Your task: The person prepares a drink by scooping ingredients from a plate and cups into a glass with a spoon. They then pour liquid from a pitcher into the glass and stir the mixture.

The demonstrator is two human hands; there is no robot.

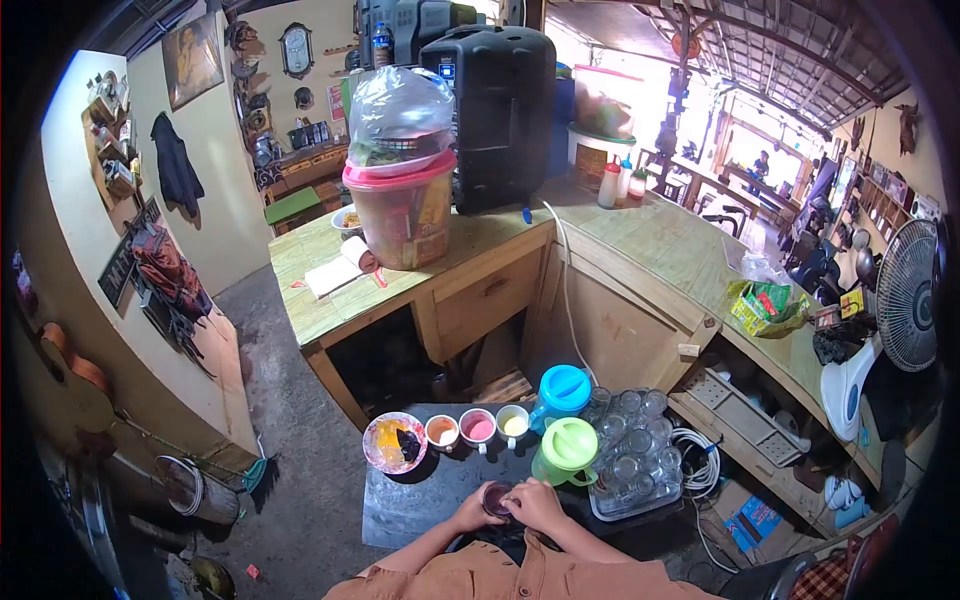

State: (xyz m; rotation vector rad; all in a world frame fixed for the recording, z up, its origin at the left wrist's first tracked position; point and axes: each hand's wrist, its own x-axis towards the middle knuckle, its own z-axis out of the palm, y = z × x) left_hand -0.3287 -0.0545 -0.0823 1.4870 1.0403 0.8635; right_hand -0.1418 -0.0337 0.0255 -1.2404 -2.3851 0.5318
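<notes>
Both of my hands meet around a small glass [496,497] of dark liquid that sits on a low dark table [400,510]. My left hand [474,510] cups its left side and my right hand [537,503] wraps its right side. Orange sleeves cover my arms. Just beyond the glass stand a green-lidded jug [566,450] and a blue-lidded jug [560,392]. Three small cups [478,427] with orange, pink and yellow contents line up behind it, next to a bowl [394,442] of mixed colourful food.
A tray of several upturned glasses [634,455] lies right of the jugs. A wooden L-shaped counter [480,262] behind carries a pink-lidded container [402,210], a black speaker [500,105] and sauce bottles [620,180]. A fan [905,295] stands far right; cables [696,455] lie below.
</notes>
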